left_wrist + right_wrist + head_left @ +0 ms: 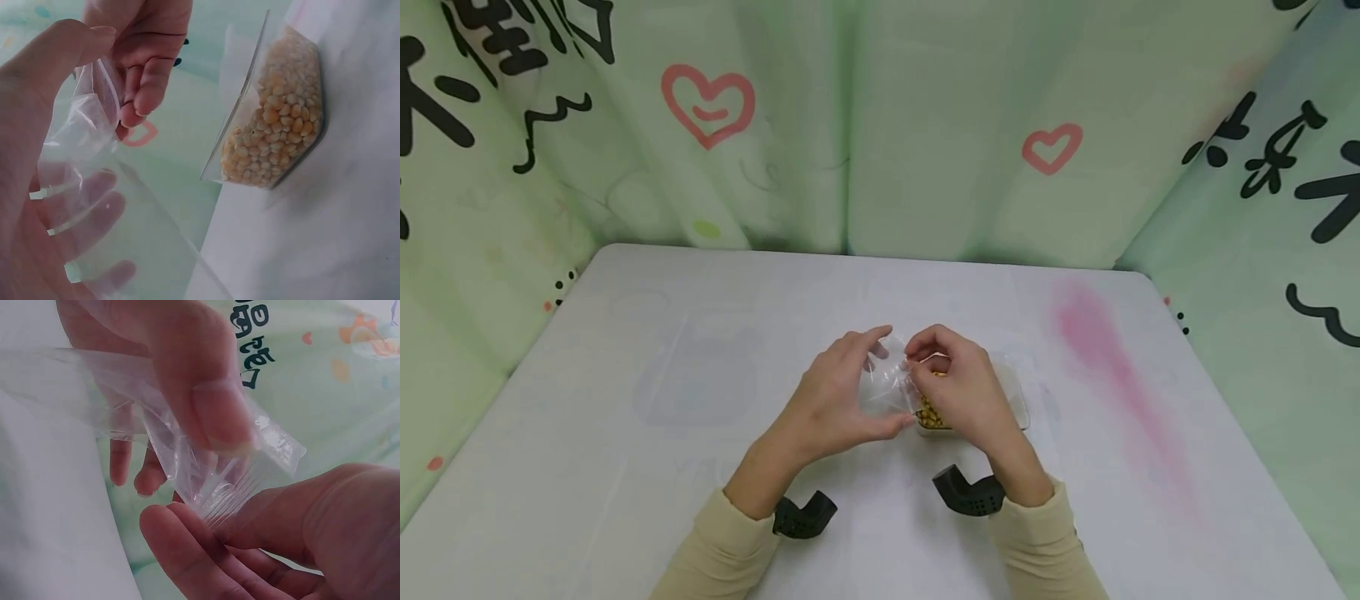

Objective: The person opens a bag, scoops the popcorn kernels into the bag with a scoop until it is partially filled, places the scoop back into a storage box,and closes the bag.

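Observation:
A clear plastic bag (882, 390) is held up between both hands near the middle of the table. My left hand (829, 402) grips it from the left, its thumb over the film and its fingers spread behind. At the bag's right edge my right hand (958, 387) pinches the gathered film between thumb and fingers; the right wrist view shows fine creases in the film (237, 494) there. Behind the right hand, a clear box of yellow corn kernels (278, 128) stands on the table. In the head view that hand hides part of the kernels.
The white table (700, 350) has a pink stain (1105, 358) toward its right side. A green curtain (917, 167) with hearts and black writing hangs behind and along both sides. A black wrist mount (805, 517) sits by the left cuff, another (970, 493) by the right.

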`<state>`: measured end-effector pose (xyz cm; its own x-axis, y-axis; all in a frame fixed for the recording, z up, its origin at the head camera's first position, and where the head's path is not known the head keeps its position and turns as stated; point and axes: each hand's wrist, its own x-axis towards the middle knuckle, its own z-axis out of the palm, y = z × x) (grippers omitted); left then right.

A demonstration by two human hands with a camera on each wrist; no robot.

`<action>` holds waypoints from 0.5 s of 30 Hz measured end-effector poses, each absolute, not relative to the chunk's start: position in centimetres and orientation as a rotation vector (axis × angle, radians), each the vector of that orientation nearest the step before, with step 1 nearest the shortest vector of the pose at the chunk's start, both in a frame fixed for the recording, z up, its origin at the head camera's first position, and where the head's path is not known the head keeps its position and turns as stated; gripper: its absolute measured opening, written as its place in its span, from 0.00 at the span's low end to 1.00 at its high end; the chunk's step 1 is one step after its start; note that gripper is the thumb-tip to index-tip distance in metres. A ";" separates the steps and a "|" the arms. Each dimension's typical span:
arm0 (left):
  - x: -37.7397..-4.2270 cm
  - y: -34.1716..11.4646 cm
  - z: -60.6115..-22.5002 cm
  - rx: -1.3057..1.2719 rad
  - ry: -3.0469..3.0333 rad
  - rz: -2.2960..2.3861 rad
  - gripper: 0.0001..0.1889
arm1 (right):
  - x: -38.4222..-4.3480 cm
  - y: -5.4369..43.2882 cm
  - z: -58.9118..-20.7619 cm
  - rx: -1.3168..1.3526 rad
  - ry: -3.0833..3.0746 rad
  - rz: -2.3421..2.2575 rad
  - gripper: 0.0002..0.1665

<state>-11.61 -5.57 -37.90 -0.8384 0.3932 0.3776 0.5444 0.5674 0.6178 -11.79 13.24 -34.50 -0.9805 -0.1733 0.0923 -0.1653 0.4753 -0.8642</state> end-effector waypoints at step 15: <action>-11.2 -4.7 -37.8 -0.734 -2.560 -0.951 0.52 | -11.6 13.1 -34.4 -0.342 2.704 -1.594 0.06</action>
<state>-11.20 -4.72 -37.85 -0.8196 0.3549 0.4498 0.5625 0.6476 0.5140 -11.58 13.15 -34.36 -0.9764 -0.1777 0.1228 -0.1935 0.4666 -0.8630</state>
